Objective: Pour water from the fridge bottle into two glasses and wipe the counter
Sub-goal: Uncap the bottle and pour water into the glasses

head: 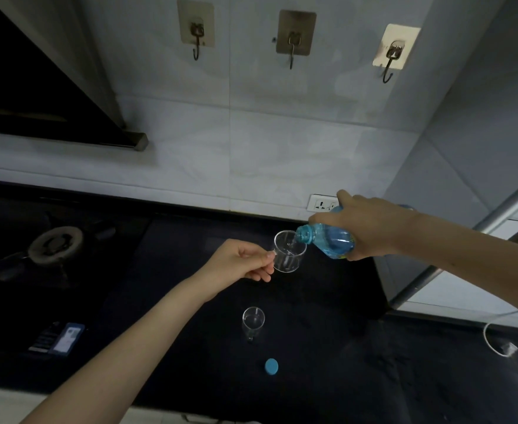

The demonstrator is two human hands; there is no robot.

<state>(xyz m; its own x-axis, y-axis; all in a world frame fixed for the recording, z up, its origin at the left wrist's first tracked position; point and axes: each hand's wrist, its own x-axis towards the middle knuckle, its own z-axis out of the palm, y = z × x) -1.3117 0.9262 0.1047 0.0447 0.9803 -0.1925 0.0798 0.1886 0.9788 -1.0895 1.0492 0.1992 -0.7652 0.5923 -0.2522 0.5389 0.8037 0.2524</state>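
Nearest the camera, the left hand (pixel 239 261) pinches the side of a clear, tumbler-shaped glass (pixel 289 250), held above the dark counter (pixel 328 362). Right hand (pixel 370 228) is wrapped round a translucent blue plastic bottle (pixel 328 238), tipped so its open mouth meets the glass rim. Little or no water shows in this glass; pouring appears just begun. A second, narrower clear glass (pixel 253 322) stands nearer, apparently already holding water. A round blue bottle cap (pixel 271 366) lies beside it. Wiping remains; no cloth is visible.
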